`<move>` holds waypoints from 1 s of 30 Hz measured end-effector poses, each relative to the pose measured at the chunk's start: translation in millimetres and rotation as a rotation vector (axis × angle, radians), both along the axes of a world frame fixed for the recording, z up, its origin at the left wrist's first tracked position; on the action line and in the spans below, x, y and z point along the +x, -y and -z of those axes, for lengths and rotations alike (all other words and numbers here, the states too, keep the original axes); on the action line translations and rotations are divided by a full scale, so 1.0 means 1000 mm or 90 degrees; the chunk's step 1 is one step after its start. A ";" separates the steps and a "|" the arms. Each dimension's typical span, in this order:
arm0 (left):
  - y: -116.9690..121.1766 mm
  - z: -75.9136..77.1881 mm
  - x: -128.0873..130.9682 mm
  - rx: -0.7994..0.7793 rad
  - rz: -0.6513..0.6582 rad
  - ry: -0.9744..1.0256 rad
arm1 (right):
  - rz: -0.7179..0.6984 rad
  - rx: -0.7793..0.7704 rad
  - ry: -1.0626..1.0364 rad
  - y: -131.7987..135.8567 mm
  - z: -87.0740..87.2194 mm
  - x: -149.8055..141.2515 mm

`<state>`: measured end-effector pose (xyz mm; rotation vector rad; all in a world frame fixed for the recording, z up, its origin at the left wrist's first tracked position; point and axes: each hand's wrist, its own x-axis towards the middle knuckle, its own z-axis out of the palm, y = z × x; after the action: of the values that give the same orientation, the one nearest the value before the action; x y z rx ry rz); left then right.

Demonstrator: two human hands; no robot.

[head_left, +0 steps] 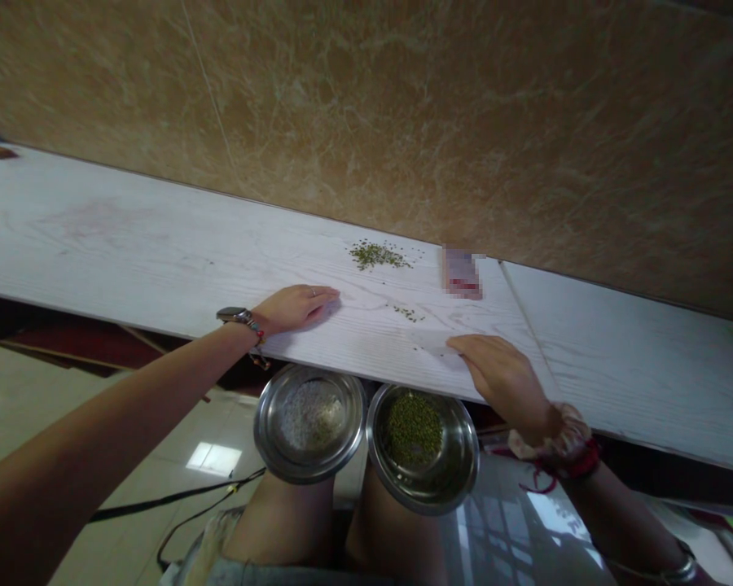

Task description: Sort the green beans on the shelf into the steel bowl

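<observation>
My left hand [298,309] rests on the white wooden board with its fingers stretched out, holding nothing visible. A pile of small green beans [377,255], which look like mung beans, lies beyond its fingertips. Closer to me is a smaller scatter of beans [409,313]. My right hand [501,370] is low over the board's near edge, fingers pressed together. A faint pale, see-through patch shows at its fingertips; I cannot make out what it is. Below the edge, a steel bowl [469,456] holds green beans. Beside it, another steel bowl [262,419] contains white grains.
The long white board [177,244] runs along a brown marbled wall [366,106], with a seam to the right. A blurred-out flat item [463,273] lies near the wall. Both bowls stand over my knees. Black cords [177,496] hang at the lower left.
</observation>
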<state>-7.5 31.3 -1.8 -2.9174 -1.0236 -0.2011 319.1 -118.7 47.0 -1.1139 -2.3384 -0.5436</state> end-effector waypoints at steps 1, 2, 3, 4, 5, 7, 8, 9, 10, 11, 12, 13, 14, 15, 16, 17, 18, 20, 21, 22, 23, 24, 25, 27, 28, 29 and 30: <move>0.000 0.000 0.000 -0.002 0.013 -0.004 | -0.007 -0.004 0.000 0.002 -0.001 0.000; 0.000 -0.001 0.000 -0.006 0.026 -0.010 | -0.013 -0.008 -0.002 0.005 -0.002 0.000; 0.000 -0.001 0.000 -0.011 0.037 -0.019 | -0.018 -0.013 -0.005 0.008 -0.003 0.001; -0.001 -0.001 0.000 -0.016 0.046 -0.027 | -0.021 -0.019 -0.007 0.010 -0.004 0.003; -0.002 -0.001 0.000 -0.018 0.048 -0.034 | -0.021 -0.025 -0.008 0.013 -0.006 0.006; -0.002 -0.001 0.003 -0.019 0.041 -0.038 | -0.007 -0.025 -0.009 0.016 -0.009 0.011; -0.002 -0.002 0.004 -0.019 0.036 -0.037 | 0.008 -0.015 -0.009 0.016 -0.010 0.014; 0.000 -0.002 0.006 -0.019 0.033 -0.035 | 0.028 -0.003 -0.006 0.016 -0.011 0.017; 0.002 -0.003 0.008 -0.018 0.028 -0.030 | 0.052 0.010 0.001 0.016 -0.011 0.019; 0.005 -0.004 0.010 -0.022 0.034 -0.032 | 0.080 0.021 0.012 0.016 -0.010 0.020; 0.008 -0.004 0.012 -0.022 0.028 -0.030 | 0.108 0.026 0.026 0.015 -0.010 0.020; 0.010 -0.004 0.014 -0.015 0.009 -0.019 | 0.131 0.027 0.042 0.016 -0.009 0.019; 0.013 -0.004 0.015 -0.019 0.002 -0.010 | 0.149 0.024 0.056 0.017 -0.007 0.018; 0.015 -0.003 0.016 -0.026 0.003 -0.004 | 0.158 0.021 0.064 0.018 -0.007 0.015; 0.015 -0.002 0.016 -0.029 0.004 0.001 | 0.157 0.018 0.067 0.019 -0.006 0.011; 0.016 -0.001 0.015 -0.034 0.014 0.000 | 0.148 0.016 0.066 0.021 -0.006 0.006; 0.015 0.000 0.015 -0.038 0.024 -0.004 | 0.133 0.015 0.062 0.023 -0.006 0.001; 0.014 0.002 0.014 -0.043 0.032 -0.014 | 0.096 0.011 0.056 0.028 -0.008 -0.010; 0.014 0.003 0.014 -0.047 0.032 -0.019 | 0.077 0.007 0.054 0.030 -0.010 -0.015; 0.013 0.003 0.014 -0.053 0.031 -0.024 | 0.062 0.002 0.052 0.032 -0.012 -0.019; 0.014 0.003 0.014 -0.061 0.030 -0.028 | 0.051 -0.004 0.049 0.033 -0.013 -0.022; 0.014 0.002 0.014 -0.070 0.030 -0.032 | 0.044 -0.009 0.043 0.034 -0.015 -0.024; 0.015 0.002 0.014 -0.079 0.030 -0.035 | 0.043 -0.013 0.035 0.034 -0.017 -0.025; 0.016 0.000 0.015 -0.090 0.029 -0.037 | 0.048 -0.021 0.014 0.030 -0.019 -0.024; 0.016 0.000 0.015 -0.092 0.028 -0.036 | 0.050 -0.028 0.003 0.026 -0.019 -0.023; 0.016 -0.001 0.015 -0.092 0.026 -0.034 | 0.049 -0.038 -0.007 0.021 -0.019 -0.021; 0.017 -0.001 0.016 -0.092 0.025 -0.031 | 0.044 -0.051 -0.017 0.015 -0.018 -0.020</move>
<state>8.0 14.7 -1.0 -3.0559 -1.0139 -0.0586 299.2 -133.5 64.8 -1.2342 -2.3244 -0.4611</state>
